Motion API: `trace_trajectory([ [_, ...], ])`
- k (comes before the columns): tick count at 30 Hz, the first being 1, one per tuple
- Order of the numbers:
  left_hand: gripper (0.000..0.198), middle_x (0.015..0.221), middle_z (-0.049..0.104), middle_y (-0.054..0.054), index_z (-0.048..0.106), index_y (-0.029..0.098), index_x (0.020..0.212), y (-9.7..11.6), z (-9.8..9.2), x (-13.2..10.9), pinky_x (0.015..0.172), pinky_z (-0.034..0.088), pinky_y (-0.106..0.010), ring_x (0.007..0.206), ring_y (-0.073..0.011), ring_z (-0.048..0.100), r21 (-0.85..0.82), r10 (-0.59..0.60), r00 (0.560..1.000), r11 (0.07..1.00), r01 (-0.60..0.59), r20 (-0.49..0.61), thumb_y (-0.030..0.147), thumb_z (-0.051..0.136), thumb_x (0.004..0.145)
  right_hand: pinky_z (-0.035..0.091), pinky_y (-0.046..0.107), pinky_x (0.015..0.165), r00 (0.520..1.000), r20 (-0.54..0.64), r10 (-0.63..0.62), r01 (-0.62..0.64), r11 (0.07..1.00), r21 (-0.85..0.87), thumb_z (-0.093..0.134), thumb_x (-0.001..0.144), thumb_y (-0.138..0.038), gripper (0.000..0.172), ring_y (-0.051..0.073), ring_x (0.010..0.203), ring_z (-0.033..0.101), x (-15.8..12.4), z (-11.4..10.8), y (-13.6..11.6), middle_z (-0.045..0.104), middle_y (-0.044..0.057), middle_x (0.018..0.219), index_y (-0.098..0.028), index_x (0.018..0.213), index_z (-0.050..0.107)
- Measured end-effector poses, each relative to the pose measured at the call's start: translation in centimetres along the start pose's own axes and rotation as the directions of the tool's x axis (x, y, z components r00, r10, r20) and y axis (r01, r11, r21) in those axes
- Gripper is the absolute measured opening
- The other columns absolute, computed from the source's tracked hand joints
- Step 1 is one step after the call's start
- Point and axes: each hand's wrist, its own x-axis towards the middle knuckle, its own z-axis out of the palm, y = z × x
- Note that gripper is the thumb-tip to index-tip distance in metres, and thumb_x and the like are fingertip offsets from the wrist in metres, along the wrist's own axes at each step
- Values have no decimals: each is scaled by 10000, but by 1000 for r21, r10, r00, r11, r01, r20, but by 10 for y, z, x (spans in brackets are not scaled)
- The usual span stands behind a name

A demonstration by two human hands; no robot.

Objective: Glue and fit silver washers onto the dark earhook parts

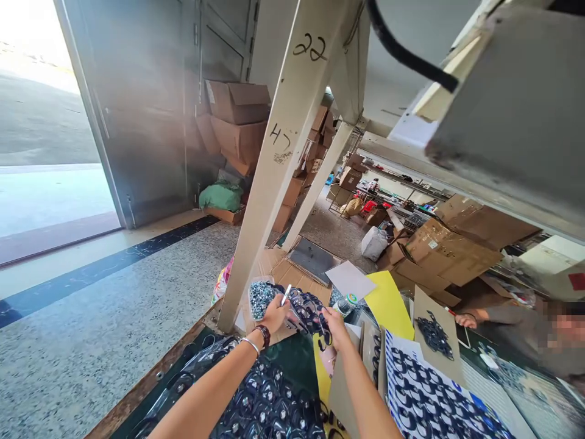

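Observation:
My left hand (275,314) is closed around a slim white pen-like tool (286,295), held just right of a clear tray of small shiny metal pieces (259,298). My right hand (334,322) pinches a bunch of dark ring-shaped parts (307,309) that lies between both hands on the table. A bracelet and a bead band sit on my left wrist. More of the dark parts fill a clear plastic bag (256,396) under my forearms.
A slanted white post (278,164) marked 22 rises just behind the tray. Yellow and white sheets (388,302), a cardboard piece with dark parts (434,335) and a printed sheet (429,396) lie to the right. Another person (525,332) sits far right. Stacked boxes (237,122) stand behind.

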Motion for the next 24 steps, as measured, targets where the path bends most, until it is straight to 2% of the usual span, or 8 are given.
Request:
trace_trajectory([
  [2,284,1012,617,-60,563,133,1124,13,3,-13,707,552,-318,814,-149,622,41,20,999,999,-21,35,342,546,933,492,268,569,999,21,-37,35,995,96,670,782,-527,373,176,685,660,-25,-21,-15,688,24,847,-175,904,644],
  [5,273,847,614,-19,568,123,1059,35,1,-46,560,511,-231,624,-92,579,94,57,990,993,-69,125,367,520,946,481,261,580,996,35,-88,77,969,233,734,719,-512,372,193,699,669,-86,-48,-26,701,25,809,-190,893,670],
  [8,307,636,604,24,538,142,972,55,-5,-92,345,278,-149,352,-30,354,162,57,964,982,-102,261,444,532,917,477,250,583,995,-16,-98,96,918,384,744,738,-455,304,173,659,658,-167,-64,-19,699,15,760,-201,893,680],
  [11,398,573,630,7,493,175,965,60,-9,-144,317,110,-140,297,-14,207,253,-13,904,962,-106,428,548,568,848,480,246,589,988,-138,-72,138,819,558,733,766,-400,245,158,654,651,-259,-62,11,700,9,783,-217,920,678],
  [15,431,615,646,0,471,208,1057,40,-10,-205,347,118,-119,327,-15,230,384,-208,778,922,-46,593,565,572,837,489,253,592,930,-365,48,256,629,734,778,700,-325,312,169,700,647,-381,-20,78,704,33,838,-199,966,675],
  [17,485,571,602,25,476,218,1066,20,-11,-226,349,124,-119,328,-15,212,472,-333,746,881,29,576,593,614,789,492,259,597,891,-434,135,312,514,799,773,680,-298,370,170,703,644,-432,17,114,702,47,856,-183,1015,667],
  [20,557,538,542,50,483,241,1122,-16,-12,-254,366,141,-120,359,-29,230,648,-532,654,757,84,538,593,673,735,486,242,599,860,-456,230,396,265,879,749,645,-206,305,139,651,624,-494,78,161,694,41,822,-160,935,669],
  [24,558,515,485,60,517,248,1111,-67,-15,-301,378,132,-140,380,-44,233,811,-710,543,579,87,449,615,672,720,455,227,544,771,-476,422,472,123,873,709,617,-182,224,142,616,615,-561,142,202,687,29,755,-158,831,646],
])
